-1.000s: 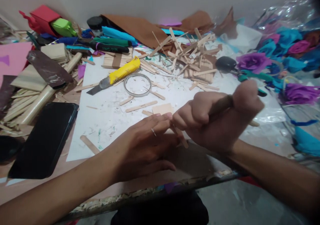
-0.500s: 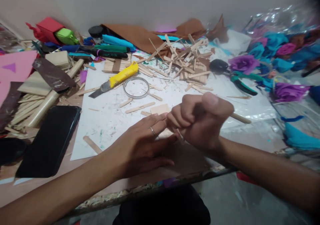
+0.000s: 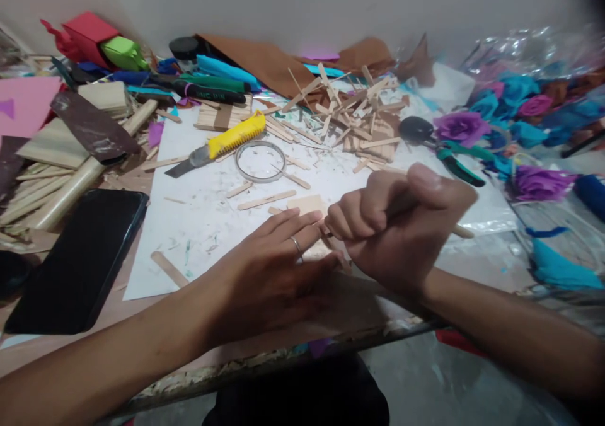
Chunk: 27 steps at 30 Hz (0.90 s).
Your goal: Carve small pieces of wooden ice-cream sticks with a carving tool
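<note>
My left hand (image 3: 269, 275) lies with its fingers stretched out, the fingertips on a pale flat piece of wood (image 3: 307, 203) on the white paper (image 3: 165, 237). More light wood shows between its fingers. My right hand (image 3: 399, 230) is curled into a fist, thumb up, with its knuckles against the left fingertips. A dark object sits inside the fist, mostly hidden, so its kind cannot be made out. Just beyond the hands are a flat craft stick (image 3: 267, 200), a metal ring (image 3: 246, 176) and a yellow-handled utility knife (image 3: 239, 133).
A heap of craft sticks (image 3: 350, 111) lies at the back. A black phone (image 3: 78, 262) and wood pieces (image 3: 51, 149) are at left. Green-handled pliers (image 3: 460, 167) and purple and blue paper flowers (image 3: 460, 126) are at right. The table's front edge (image 3: 265, 366) is worn.
My right fist moved left and lower, then slightly back right, staying against the left hand. My left hand stays flat on the wood. The view shifts slightly.
</note>
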Each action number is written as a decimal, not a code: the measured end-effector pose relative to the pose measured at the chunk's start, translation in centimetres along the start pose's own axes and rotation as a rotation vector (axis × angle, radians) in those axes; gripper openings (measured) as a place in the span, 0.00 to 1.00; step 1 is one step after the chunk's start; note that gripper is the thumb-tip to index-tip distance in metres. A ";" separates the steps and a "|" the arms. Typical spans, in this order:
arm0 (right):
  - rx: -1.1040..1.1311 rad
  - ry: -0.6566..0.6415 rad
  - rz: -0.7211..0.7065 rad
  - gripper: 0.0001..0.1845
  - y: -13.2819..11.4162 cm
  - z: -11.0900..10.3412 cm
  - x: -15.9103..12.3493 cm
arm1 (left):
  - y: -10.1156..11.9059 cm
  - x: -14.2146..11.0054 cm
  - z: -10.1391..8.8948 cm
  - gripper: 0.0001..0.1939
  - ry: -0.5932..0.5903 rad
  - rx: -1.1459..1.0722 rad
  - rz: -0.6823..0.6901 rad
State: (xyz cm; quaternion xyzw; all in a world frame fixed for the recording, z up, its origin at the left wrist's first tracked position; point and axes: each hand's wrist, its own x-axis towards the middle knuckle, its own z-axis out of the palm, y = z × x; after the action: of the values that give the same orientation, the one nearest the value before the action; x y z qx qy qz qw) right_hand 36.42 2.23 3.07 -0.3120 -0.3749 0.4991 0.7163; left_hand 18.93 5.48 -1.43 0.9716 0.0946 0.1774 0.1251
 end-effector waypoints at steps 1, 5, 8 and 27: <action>-0.010 0.010 -0.022 0.41 -0.5 0.0 -0.1 | 0.0 -0.1 0.0 0.20 0.022 0.012 0.009; -0.026 -0.089 0.016 0.41 -2.2 -0.2 0.0 | 0.1 -0.3 0.1 0.21 0.062 0.036 0.022; -0.044 -0.045 0.038 0.42 -1.7 -0.6 0.3 | 0.1 -0.2 0.0 0.23 0.051 0.009 0.021; -0.067 -0.129 0.137 0.38 -0.4 -1.0 0.5 | 0.2 -0.3 -0.1 0.24 -0.038 -0.070 -0.034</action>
State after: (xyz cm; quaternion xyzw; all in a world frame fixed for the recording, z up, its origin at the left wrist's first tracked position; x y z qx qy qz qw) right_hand 37.56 2.51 2.93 -0.3281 -0.4145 0.5529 0.6441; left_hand 18.68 5.27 -1.35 0.9680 0.1025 0.1601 0.1639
